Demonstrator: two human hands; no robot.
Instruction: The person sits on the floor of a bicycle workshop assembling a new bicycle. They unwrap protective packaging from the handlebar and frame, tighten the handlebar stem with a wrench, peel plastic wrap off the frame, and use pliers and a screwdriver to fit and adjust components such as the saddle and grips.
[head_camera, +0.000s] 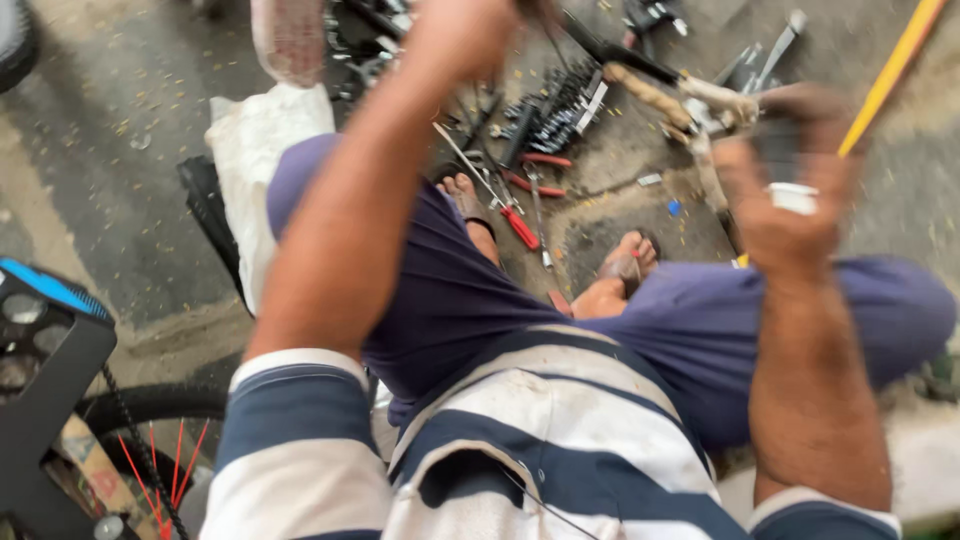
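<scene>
Head view, looking down over striped shirt and blue trousers (690, 320) at seated legs and concrete floor (130, 200). Right hand (790, 190) gripping a dark, blurred grip with a white cap or ring (795, 197) showing at the fingers; clenched around it. Left hand (465, 30) reaching up to the frame edge, mostly cut off; cannot tell whether clenched or released. Long black bar with a pale wrapped section (650, 85) running between the two hands, above the sandalled feet (625, 265). Judging: bar rigid, metal, moderately heavy, possibly greasy; best taken at the wrapped section or dark grip, not the bare stretch. Lying beyond the feet: red-handled pliers (515, 225), socket set (555, 110). Yellow rod (890, 75) right of bar. Bicycle wheel (150, 440) left of the trousers.
</scene>
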